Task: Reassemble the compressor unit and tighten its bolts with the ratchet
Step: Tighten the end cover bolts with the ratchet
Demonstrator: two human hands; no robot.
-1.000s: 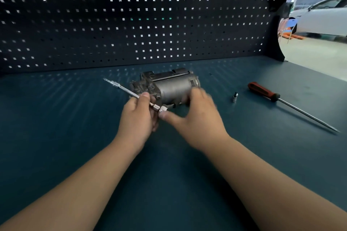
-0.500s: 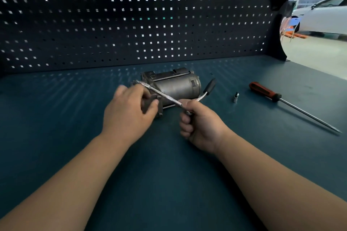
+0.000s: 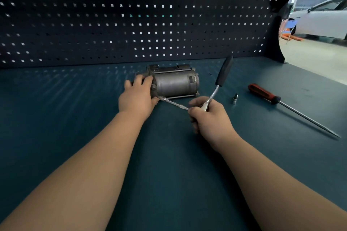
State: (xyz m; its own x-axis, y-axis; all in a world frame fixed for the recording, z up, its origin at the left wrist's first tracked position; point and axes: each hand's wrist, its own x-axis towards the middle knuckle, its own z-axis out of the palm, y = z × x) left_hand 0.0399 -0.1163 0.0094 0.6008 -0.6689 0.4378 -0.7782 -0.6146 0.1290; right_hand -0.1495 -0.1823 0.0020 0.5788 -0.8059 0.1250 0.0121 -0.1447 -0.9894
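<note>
The grey cylindrical compressor unit lies on its side on the blue-green bench. My left hand grips its left end, fingers curled over the housing. My right hand holds the ratchet at its head, with the black handle pointing up and away. A thin extension bar runs from the ratchet head to the lower left corner of the compressor, where its tip meets the housing beside my left hand.
A small socket stands on the bench right of my right hand. A red-handled screwdriver lies further right, its shaft pointing to the near right. A dark pegboard walls the back. A white car shows beyond the bench.
My right hand has taken the ratchet head and swung the handle upright. The extension bar dropped from across the compressor's top to its lower left corner. My left hand moved onto the housing's left end.
</note>
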